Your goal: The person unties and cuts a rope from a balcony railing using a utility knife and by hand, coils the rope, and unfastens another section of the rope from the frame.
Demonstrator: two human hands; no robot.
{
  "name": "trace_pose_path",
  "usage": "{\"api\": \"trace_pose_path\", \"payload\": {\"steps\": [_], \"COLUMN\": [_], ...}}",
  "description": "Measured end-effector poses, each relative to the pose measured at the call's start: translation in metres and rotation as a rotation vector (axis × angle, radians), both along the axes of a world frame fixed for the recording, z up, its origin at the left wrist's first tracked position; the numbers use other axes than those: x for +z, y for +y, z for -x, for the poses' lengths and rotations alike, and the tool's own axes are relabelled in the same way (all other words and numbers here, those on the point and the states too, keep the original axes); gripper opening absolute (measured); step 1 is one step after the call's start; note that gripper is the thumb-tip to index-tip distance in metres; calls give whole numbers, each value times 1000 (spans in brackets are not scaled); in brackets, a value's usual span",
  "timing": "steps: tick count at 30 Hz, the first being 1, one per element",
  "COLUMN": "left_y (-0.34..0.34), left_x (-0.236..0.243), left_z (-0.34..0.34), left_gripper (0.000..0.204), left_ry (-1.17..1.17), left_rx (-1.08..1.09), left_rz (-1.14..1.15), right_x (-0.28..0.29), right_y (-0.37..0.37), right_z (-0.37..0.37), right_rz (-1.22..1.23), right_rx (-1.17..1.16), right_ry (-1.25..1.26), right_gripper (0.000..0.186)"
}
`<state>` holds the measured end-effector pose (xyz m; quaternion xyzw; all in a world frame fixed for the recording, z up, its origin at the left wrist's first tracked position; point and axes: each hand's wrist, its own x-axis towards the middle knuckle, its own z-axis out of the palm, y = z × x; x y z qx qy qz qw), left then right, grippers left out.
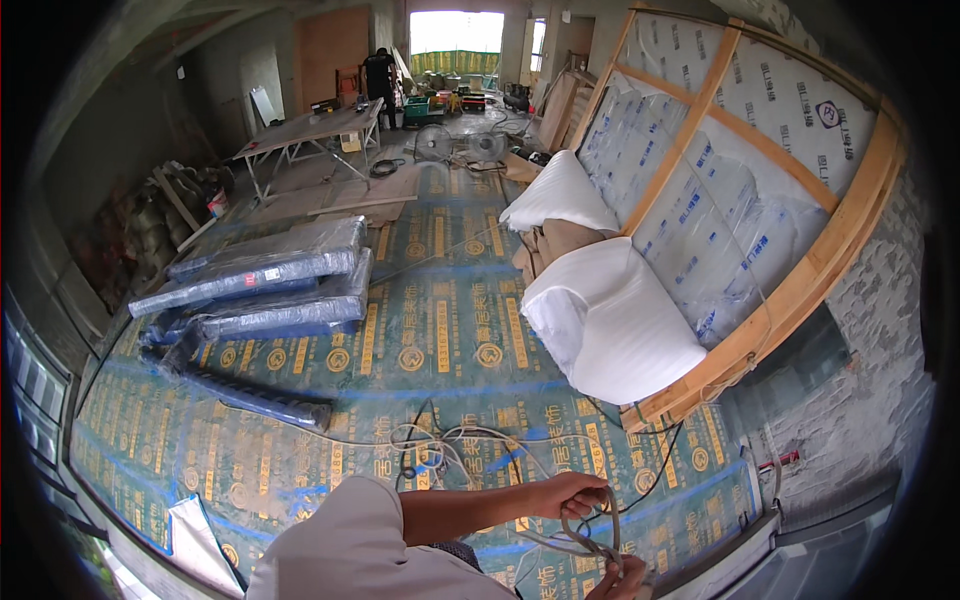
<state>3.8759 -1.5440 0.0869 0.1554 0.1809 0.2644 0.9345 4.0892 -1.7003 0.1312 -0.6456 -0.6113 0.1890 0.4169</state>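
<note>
— We see a thin, smooth plastic-coated cable (pixel 590 520) looped in the left hand (pixel 568 493), its pale grey sheath slightly glossy. The right hand (pixel 622 582) touches it at five o'clock.

— And the floor sheet (pixel 440 330)?

— We'd call it matt printed plastic film, green with yellow marks, a little creased. At nine o'clock the long bundles (pixel 270 280) wear shiny, wrinkled blue-grey wrap.

— At two o'clock?

— A bare wooden frame (pixel 800 285), pale and unpainted, holds glossy clear plastic-wrapped packs. The white rolls (pixel 610 320) against it look like soft, matt foam sheet. The wall (pixel 870 390) at three o'clock is rough grey masonry, and our sleeve (pixel 340 545) is plain matt cloth.
</note>
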Motion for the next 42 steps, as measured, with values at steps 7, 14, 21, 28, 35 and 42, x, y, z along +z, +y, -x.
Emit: {"api": "trace_pose_path", "payload": {"steps": [7,14,21,28,35,42], "left_y": [13,1,11,-15,-79,-39], "left_x": [-21,-10,-37,-42,-34,9], "left_z": [-1,-11,-3,-32,-73,-84], "left_gripper": [38,35,25,43,36,24], "left_ry": [68,-24,150,319,450,554], "left_rx": [22,293,512,262,-126,-233], "left_rz": [95,134,-196,-18,-827,-1108], "right_x": [-6,-25,-24,9,-5,-62], "right_y": [-6,-20,17,30,15,11], "right_z": [-1,-12,-21,-42,-70,-81], "right_rz": [224,72,37,40,153,252], "right_rx": [-32,-90,-207,-118,-299,-181], "right_ry": [20,275,865,1034,1071,1308], "right_gripper": [24,26,25,28,29,42]}}
